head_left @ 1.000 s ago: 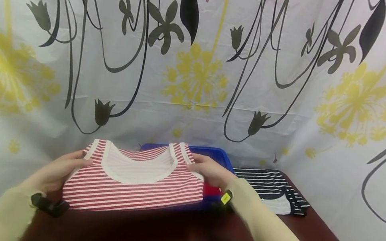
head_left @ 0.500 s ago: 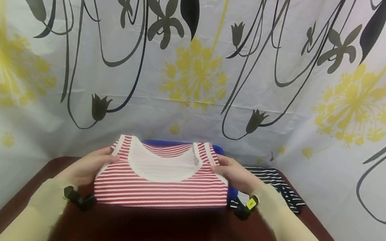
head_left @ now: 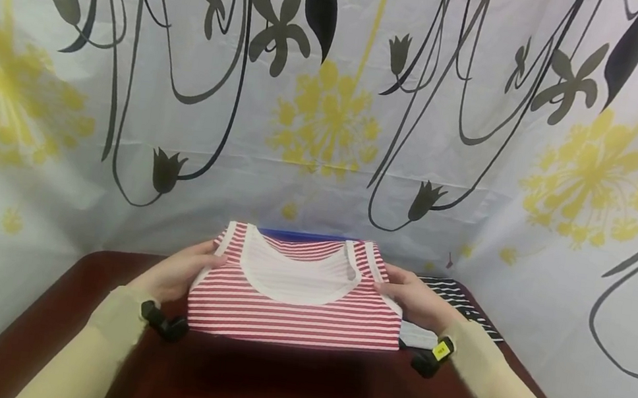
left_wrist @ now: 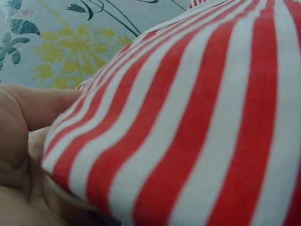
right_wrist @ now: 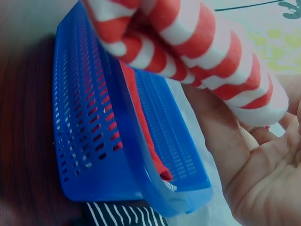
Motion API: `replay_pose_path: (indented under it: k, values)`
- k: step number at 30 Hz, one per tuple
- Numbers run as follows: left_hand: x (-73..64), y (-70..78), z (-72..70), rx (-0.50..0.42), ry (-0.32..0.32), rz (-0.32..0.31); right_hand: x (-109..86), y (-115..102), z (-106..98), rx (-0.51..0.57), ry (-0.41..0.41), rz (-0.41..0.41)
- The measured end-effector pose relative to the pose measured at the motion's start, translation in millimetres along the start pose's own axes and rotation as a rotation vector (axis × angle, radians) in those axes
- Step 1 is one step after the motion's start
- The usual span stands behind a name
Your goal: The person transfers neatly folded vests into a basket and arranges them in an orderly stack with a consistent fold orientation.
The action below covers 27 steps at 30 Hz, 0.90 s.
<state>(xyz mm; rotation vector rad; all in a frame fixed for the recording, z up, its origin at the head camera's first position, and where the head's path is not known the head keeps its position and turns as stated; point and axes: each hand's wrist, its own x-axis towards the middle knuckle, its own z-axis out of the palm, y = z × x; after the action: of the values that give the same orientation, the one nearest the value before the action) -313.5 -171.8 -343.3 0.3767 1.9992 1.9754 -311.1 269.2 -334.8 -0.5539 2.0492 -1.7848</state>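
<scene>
A red-and-white striped tank top [head_left: 292, 318] with white neck and armhole trim is held up, folded, between both hands in the head view. My left hand [head_left: 181, 268] grips its left side near the shoulder strap, thumb in front. On the other side my right hand [head_left: 420, 299] pinches the edge below the right strap. In the left wrist view the striped cloth [left_wrist: 188, 122] bulges past the left hand [left_wrist: 23, 155]. Behind and below the top stands a blue plastic basket [right_wrist: 103, 181], mostly hidden in the head view; red cloth [right_wrist: 141, 122] lies inside it.
A black-and-white striped garment [head_left: 456, 295] lies on the dark red-brown table [head_left: 271, 392], right of the basket. A light grey piece of cloth [head_left: 418, 335] shows beside the right hand. A white flower-patterned curtain [head_left: 319, 199] hangs behind the table.
Both hands have carried the tank top to the right, levelling it in front of the basket. It now covers most of the basket in the head view. The grip looks the same.
</scene>
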Motion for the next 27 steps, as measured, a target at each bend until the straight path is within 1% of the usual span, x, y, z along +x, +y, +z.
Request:
replay_pose_path:
  k: [2, 8, 12, 16, 20, 27]
  values:
    - [2.5, 0.6, 3.5, 0.005, 0.0, 0.001, -2.9, -1.3, -3.5, -0.009, -0.002, -0.001]
    - [7.0, -0.3, 10.4, 0.001, 0.018, -0.023, -6.4, -0.7, -10.3, -0.022, -0.019, -0.009]
    - [8.1, -1.1, 12.9, 0.008, 0.02, -0.033, -8.4, 2.6, -12.6, -0.011, -0.005, 0.003]
    - [9.2, 2.6, 13.6, 0.024, 0.029, -0.038, -8.6, 1.8, -14.1, -0.008, -0.004, 0.002]
    - [8.5, 2.0, 13.2, 0.039, 0.042, -0.052, -6.9, 3.6, -13.9, 0.007, -0.023, -0.009]
    - [6.9, 2.4, 9.6, 0.055, 0.05, -0.041, 0.1, 4.9, -13.4, 0.008, -0.047, -0.034]
